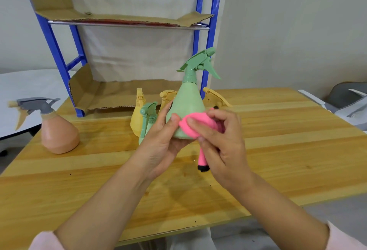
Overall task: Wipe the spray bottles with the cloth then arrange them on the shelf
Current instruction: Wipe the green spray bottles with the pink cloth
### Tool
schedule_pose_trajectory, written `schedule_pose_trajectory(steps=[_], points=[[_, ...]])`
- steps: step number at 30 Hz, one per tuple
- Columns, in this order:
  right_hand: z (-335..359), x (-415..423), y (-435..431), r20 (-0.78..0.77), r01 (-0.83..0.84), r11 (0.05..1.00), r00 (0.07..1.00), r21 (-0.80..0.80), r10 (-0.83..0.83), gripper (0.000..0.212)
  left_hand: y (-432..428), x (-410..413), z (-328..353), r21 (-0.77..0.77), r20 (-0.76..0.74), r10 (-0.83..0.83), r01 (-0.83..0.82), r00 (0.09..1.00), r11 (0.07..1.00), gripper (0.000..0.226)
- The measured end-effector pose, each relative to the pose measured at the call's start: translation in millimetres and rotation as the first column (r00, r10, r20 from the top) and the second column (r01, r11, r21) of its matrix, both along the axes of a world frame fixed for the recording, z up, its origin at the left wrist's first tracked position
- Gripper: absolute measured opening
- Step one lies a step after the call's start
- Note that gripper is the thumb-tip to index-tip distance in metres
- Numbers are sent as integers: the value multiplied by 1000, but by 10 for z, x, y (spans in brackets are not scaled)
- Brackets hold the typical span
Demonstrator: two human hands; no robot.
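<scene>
My left hand (158,146) holds a green spray bottle (188,100) by its base, upright above the table. My right hand (220,142) presses a pink cloth (196,125) against the bottle's lower right side; a black-edged end of the cloth hangs below. Behind stand a yellow spray bottle (137,116), a smaller green one (148,119) and two more yellow ones (167,95) (213,97), partly hidden. An orange spray bottle (57,130) with a grey trigger stands at the left. The blue shelf (206,37), lined with cardboard, stands at the back with nothing on it.
The wooden table (278,140) carries everything. A white table (23,94) lies at the left and a grey chair (349,98) at the right. A pale wall is behind the shelf.
</scene>
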State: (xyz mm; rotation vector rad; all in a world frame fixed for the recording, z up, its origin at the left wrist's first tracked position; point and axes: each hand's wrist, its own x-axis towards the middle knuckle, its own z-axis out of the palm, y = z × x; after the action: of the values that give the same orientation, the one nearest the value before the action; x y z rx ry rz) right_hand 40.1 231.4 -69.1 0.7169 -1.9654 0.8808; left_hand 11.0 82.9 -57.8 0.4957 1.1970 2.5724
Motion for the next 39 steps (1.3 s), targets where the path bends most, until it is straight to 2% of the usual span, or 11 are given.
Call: schedule_pose_trajectory(steps=[3, 7, 15, 17, 22, 27, 35, 39], points=[[-93, 31, -18, -52, 13, 1000, 999, 13, -12, 30, 13, 12, 23, -51, -11, 16, -17, 1000, 999, 56], [-3, -16, -31, -31, 51, 998, 998, -23, -51, 32, 8, -3, 7, -62, -25, 19, -21, 999, 998, 56], [262, -163, -126, 253, 163, 974, 960, -159, -120, 41, 24, 38, -114, -138, -109, 49, -64, 993, 988, 56], [241, -136, -141, 265, 168, 975, 956, -148, -125, 41, 35, 51, -105, -130, -96, 50, -62, 994, 990, 54], [154, -46, -137, 107, 169, 983, 981, -68, -161, 36, 55, 55, -36, -57, -3, 77, -77, 997, 995, 50], [-65, 86, -166, -93, 139, 989, 985, -53, -144, 32, 63, 79, 100, 26, 77, 61, -63, 995, 998, 58], [-153, -68, -100, -358, 246, 967, 911, 70, -206, 29, 62, 88, 152, 64, 224, 45, -61, 974, 996, 45], [-187, -170, 100, -399, 260, 958, 897, 125, -192, 31, 50, 70, 233, 63, 221, 53, -68, 974, 996, 46]])
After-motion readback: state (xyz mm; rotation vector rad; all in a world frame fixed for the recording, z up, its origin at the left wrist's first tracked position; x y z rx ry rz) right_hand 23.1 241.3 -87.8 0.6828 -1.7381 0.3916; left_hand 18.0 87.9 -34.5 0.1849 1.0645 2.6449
